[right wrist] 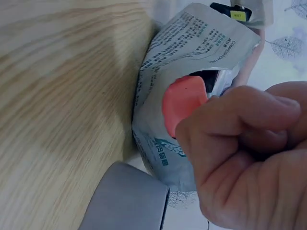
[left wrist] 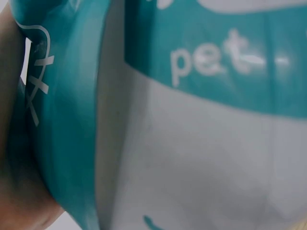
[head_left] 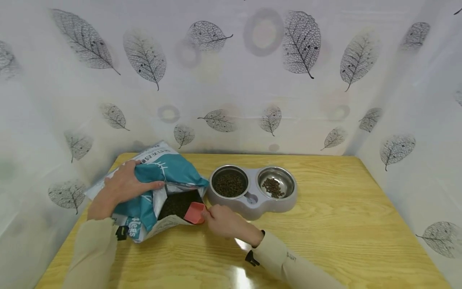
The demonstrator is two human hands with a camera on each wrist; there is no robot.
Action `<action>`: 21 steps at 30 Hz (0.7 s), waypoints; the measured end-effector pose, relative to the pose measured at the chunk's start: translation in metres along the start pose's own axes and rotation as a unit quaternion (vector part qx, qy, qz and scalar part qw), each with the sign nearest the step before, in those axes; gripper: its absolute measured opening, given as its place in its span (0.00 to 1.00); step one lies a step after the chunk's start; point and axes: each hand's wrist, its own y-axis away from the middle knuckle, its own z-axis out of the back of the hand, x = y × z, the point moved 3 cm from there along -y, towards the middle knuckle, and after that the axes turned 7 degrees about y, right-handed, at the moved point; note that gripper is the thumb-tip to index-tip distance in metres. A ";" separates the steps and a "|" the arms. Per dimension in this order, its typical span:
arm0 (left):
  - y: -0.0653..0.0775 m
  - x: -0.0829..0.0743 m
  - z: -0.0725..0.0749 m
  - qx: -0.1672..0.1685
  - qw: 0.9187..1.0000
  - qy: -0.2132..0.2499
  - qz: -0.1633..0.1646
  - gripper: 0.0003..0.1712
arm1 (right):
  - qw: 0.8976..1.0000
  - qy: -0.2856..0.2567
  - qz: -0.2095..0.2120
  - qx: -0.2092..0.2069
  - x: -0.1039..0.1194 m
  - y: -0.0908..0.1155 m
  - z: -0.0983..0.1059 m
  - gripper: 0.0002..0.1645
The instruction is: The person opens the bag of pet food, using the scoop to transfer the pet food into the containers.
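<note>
A teal and white pet food bag (head_left: 180, 166) lies on its side at the left of the table, its mouth open and dark kibble (head_left: 175, 205) showing inside. My left hand (head_left: 122, 186) grips the bag's upper side from above, with the thumb by the opening. The teal panel lettered "pet" (left wrist: 211, 62) fills much of the left wrist view. In my right hand (head_left: 229, 222) is the handle of a pinkish-red scoop (head_left: 195, 212), fingers curled round it. The scoop's cup is at the lower edge of the bag's mouth; what it contains is hidden.
Right beside the bag stands a grey double feeder (head_left: 254, 208) with two metal bowls. Its left bowl (head_left: 231, 166) has a broad layer of kibble; the right bowl (head_left: 290, 182) holds a smaller heap. A leaf-patterned curtain (head_left: 231, 80) borders the wooden table (head_left: 335, 224) behind and at both sides.
</note>
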 end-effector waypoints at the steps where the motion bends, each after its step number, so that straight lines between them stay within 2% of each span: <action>1: 0.000 0.000 0.000 -0.001 1.000 0.000 0.000 0.74 | 1.000 -0.016 -0.008 0.010 -0.001 -0.002 -0.002 0.28; 5: 0.002 0.000 0.000 -0.003 1.000 0.002 -0.002 0.74 | 0.995 -0.087 -0.042 0.040 -0.006 -0.008 -0.012 0.29; 9: 0.002 0.000 0.001 -0.007 1.000 -0.001 -0.001 0.74 | 0.990 -0.133 -0.041 0.018 -0.009 -0.012 -0.019 0.31; 14: 0.001 0.001 0.003 -0.010 1.000 -0.002 -0.001 0.75 | 0.984 -0.177 -0.013 -0.010 -0.011 -0.011 -0.025 0.30; 18: 0.001 0.002 0.002 -0.009 1.000 0.001 -0.002 0.75 | 0.967 -0.256 -0.019 0.011 -0.017 -0.008 -0.032 0.31; 21: 0.001 0.001 -0.001 -0.006 1.000 0.005 -0.004 0.74 | 0.946 -0.322 -0.042 0.021 -0.021 -0.004 -0.037 0.33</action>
